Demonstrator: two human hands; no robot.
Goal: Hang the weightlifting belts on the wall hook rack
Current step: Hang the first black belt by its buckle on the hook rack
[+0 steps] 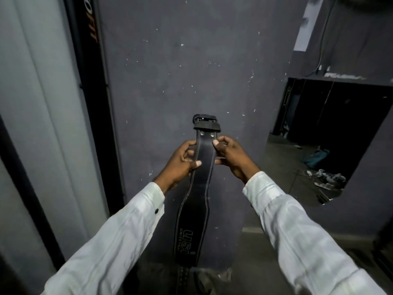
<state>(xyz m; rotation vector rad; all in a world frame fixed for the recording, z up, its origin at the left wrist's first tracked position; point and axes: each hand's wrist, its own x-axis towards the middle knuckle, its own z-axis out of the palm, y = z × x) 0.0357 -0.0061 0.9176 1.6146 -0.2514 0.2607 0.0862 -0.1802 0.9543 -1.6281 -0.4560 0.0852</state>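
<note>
- Where the weightlifting belt (pixel 197 177) hangs low, its bottom end is cut off by the frame edge; no hook rack in view.
- Buckle (pixel 205 122) at top is dark and hard to make out.
- Left hand (pixel 180 162) grip pinches the belt's left edge, thumb on front.
- Right hand (pixel 230 154) grip pinches the right edge just under the rivets.
- Belt is held upright before the grey wall (pixel 191 60), white sleeves (pixel 297 231) below.
</note>
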